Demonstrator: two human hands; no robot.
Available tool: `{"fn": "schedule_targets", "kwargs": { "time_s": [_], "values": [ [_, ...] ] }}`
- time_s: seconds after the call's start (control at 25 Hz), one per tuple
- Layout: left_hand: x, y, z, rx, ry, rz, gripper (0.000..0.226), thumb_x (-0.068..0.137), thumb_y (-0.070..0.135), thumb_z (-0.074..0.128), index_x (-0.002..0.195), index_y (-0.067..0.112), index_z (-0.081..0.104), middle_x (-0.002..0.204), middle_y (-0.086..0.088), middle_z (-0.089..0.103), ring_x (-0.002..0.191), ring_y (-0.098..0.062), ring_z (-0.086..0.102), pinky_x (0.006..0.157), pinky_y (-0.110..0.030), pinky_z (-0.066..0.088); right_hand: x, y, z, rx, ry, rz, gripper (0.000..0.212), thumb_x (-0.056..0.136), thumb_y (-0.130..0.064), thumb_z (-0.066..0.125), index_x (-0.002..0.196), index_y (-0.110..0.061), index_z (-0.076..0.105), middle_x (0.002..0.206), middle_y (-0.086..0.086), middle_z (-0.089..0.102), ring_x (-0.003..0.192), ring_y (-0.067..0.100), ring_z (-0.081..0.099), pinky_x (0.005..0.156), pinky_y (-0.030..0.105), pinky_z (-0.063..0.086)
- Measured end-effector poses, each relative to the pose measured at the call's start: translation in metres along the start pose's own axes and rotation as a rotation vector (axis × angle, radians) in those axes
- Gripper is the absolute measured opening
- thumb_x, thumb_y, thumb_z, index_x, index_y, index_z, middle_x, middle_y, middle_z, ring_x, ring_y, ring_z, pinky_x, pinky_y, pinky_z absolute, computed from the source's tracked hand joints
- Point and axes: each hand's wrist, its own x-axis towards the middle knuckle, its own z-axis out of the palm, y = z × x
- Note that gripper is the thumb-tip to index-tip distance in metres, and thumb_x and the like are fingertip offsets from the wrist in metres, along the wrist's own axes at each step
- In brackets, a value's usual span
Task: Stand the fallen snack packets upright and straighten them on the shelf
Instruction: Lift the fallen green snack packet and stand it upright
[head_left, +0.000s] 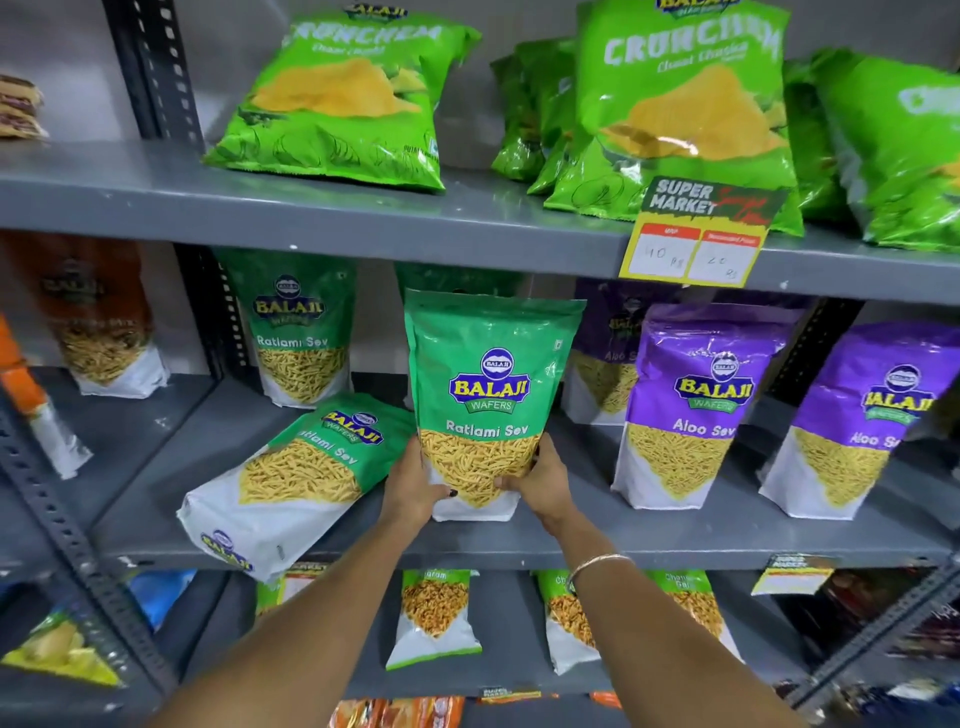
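Observation:
A green Ratlami Sev packet (491, 384) stands upright at the middle of the grey middle shelf (675, 540). My left hand (413, 486) grips its lower left side and my right hand (545, 480) grips its lower right side. To its left a second green Ratlami Sev packet (296, 478) lies fallen on its back, slanted, its bottom end hanging over the shelf's front edge. A third green packet (298, 332) stands upright at the back left.
Two purple Aloo Sev packets (696, 405) (852, 426) stand to the right, more behind them. Green Crunchem bags (343, 98) lean on the upper shelf above a yellow price tag (696, 234). Small packets (434, 618) fill the lower shelf. A slotted upright (67, 530) borders the left.

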Motion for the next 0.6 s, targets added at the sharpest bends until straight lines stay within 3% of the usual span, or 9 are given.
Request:
{"fn": "schedule_targets", "kwargs": {
  "time_s": [0.12,0.36,0.48,0.52,0.56,0.6],
  "values": [
    [-0.004,0.001,-0.001,0.017,-0.014,0.025,0.071,0.07,-0.002,0.074,0.13,0.005,0.037,0.135,-0.013,0.053,0.126,-0.028,0.048,0.098,-0.035,0.043,-0.001,0.002,-0.001,0.003,-0.02,0.0,0.072,0.062,0.01,0.076,0.124,-0.001,0.041,0.124,0.017,0.058,0.109,0.025,0.053,0.099,0.043,0.045],
    [-0.007,-0.001,-0.018,0.012,-0.054,-0.065,0.081,0.067,0.002,0.078,0.135,0.005,0.033,0.14,-0.018,0.049,0.127,-0.032,0.049,0.105,-0.045,0.043,-0.009,-0.002,-0.015,-0.068,-0.101,0.035,0.078,0.062,-0.005,0.082,0.125,0.0,0.037,0.132,0.019,0.053,0.124,0.034,0.048,0.102,0.045,0.043],
    [-0.007,-0.002,-0.047,0.133,0.032,0.017,0.069,0.074,0.005,0.073,0.134,0.004,0.04,0.136,-0.019,0.052,0.122,-0.032,0.053,0.102,-0.04,0.045,-0.011,-0.013,-0.019,-0.245,-0.05,0.125,0.081,0.068,-0.016,0.08,0.13,0.004,0.032,0.136,0.021,0.046,0.126,0.037,0.045,0.103,0.046,0.04],
    [-0.007,-0.003,-0.061,0.204,0.071,0.075,0.061,0.076,0.007,0.07,0.131,0.004,0.045,0.134,-0.018,0.054,0.12,-0.031,0.054,0.1,-0.039,0.046,-0.012,-0.017,-0.02,-0.333,-0.012,0.196,0.066,0.073,-0.016,0.075,0.125,0.005,0.039,0.124,0.023,0.054,0.115,0.037,0.054,0.097,0.046,0.044],
    [-0.006,-0.008,-0.079,0.275,0.111,0.137,0.054,0.078,0.009,0.068,0.128,0.005,0.048,0.132,-0.016,0.055,0.118,-0.031,0.055,0.098,-0.039,0.047,-0.013,-0.02,-0.02,-0.36,-0.004,0.278,0.038,0.078,-0.013,0.067,0.108,0.004,0.051,0.099,0.022,0.064,0.09,0.033,0.065,0.086,0.044,0.052],
    [-0.003,-0.015,-0.102,0.342,0.139,0.17,0.048,0.08,0.01,0.065,0.125,0.007,0.05,0.131,-0.014,0.055,0.116,-0.032,0.056,0.096,-0.041,0.048,-0.018,-0.025,-0.015,-0.32,-0.03,0.355,0.01,0.081,-0.009,0.058,0.085,0.0,0.056,0.064,0.016,0.064,0.056,0.025,0.063,0.066,0.038,0.057]
  ]
}}
